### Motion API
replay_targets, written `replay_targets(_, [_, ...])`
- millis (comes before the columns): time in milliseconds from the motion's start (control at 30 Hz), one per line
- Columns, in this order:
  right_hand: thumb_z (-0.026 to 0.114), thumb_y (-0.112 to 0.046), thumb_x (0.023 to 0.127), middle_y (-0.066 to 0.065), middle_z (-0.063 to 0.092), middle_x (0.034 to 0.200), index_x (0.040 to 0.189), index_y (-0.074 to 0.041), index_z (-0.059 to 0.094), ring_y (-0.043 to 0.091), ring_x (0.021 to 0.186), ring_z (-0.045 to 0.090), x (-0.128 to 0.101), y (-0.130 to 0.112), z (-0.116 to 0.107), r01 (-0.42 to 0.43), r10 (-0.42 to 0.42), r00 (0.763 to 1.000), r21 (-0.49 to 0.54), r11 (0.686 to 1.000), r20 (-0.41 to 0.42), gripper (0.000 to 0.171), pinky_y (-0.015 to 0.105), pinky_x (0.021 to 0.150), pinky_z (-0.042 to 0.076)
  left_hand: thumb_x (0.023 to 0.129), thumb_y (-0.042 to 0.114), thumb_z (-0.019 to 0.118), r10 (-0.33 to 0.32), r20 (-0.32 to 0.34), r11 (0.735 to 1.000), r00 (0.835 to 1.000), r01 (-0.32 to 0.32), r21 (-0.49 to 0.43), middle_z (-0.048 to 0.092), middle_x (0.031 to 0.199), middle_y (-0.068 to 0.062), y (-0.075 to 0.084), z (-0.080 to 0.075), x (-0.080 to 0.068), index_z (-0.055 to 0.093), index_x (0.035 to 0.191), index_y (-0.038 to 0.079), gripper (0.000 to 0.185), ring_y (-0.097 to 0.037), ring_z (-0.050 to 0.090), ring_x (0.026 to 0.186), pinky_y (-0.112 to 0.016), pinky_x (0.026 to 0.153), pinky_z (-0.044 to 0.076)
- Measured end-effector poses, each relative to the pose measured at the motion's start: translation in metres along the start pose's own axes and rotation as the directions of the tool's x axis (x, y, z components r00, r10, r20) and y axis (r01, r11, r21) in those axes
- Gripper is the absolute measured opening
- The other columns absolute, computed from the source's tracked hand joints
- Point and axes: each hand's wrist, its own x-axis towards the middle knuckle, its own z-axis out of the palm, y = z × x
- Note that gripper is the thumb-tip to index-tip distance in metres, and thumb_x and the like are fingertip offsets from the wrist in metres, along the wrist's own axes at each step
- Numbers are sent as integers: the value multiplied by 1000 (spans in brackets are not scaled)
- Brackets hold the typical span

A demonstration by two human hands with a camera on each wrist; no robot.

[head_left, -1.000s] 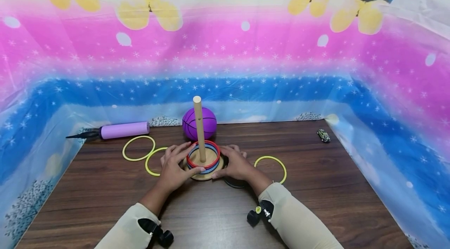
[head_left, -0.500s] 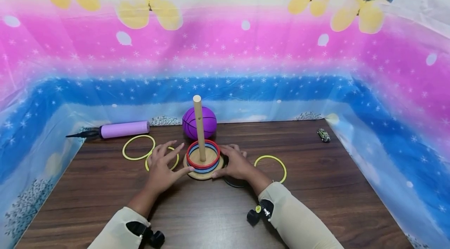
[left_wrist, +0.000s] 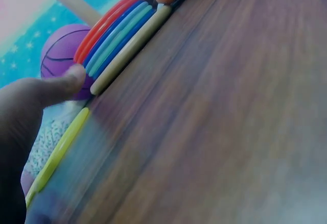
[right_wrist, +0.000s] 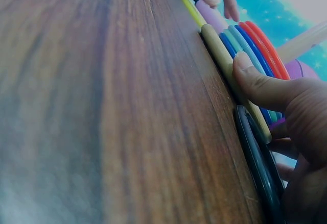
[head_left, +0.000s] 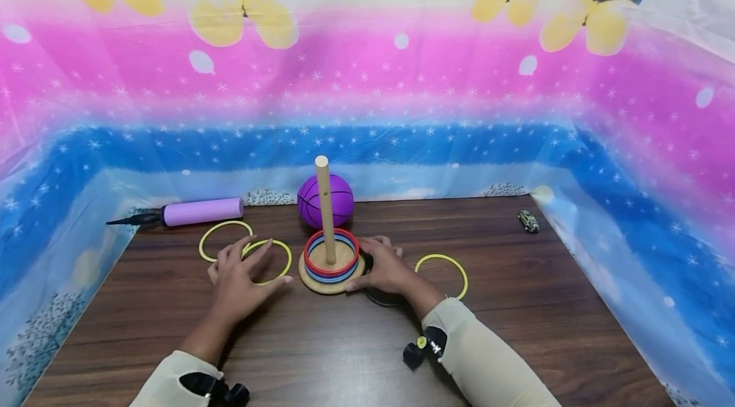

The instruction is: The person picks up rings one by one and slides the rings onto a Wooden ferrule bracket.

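Resting at frame centre on the bench (head_left: 517, 330): wooden ring stand (head_left: 331, 281), right hand (head_left: 386, 268) pressing its base edge, fingers (right_wrist: 253, 81) loosely extended. Hovering left of centre, left hand (head_left: 238, 276), fingers (head_left: 257, 254) spread wide, holding nothing, over a yellow ring (head_left: 282, 261) beside the stand.
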Motion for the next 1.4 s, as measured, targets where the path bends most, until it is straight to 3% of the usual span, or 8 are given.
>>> replay_targets(167, [102,-40,76,4,55,167,161,-23,57,38,161,30,0,0,1,-3,3,1000,-7,1000,0,98,73,124,12,81,54,93,-72,34,996,997,70,46,41,166,-26,-4,-8,-3,63,156,17,88,-57,32,145,-81,107,22])
replay_targets(567, [102,-41,77,5,53,168,161,-22,57,38,162,29,-1,0,1,-5,5,1000,-14,1000,5,98,76,125,12,86,67,84,-148,156,984,977,130,124,37,168,-26,-7,-14,-7,57,161,17,94,-60,28,146,-78,107,22])
replay_targets(1033, [102,-41,77,5,53,168,162,-21,55,38,163,28,0,-3,-1,-15,15,1000,-18,1000,18,99,74,126,11,88,70,80,-218,188,968,958,189,164,37,164,-27,-5,-15,-6,53,163,16,96,-61,28,144,-79,108,21])
replay_targets(1400, [101,-40,78,5,52,169,162,-22,55,38,164,27,0,-3,0,-15,16,1000,-15,1000,16,98,76,126,9,89,66,81,-199,176,973,964,174,150,39,161,-27,-8,-13,-6,55,162,15,92,-60,28,142,-79,109,22])
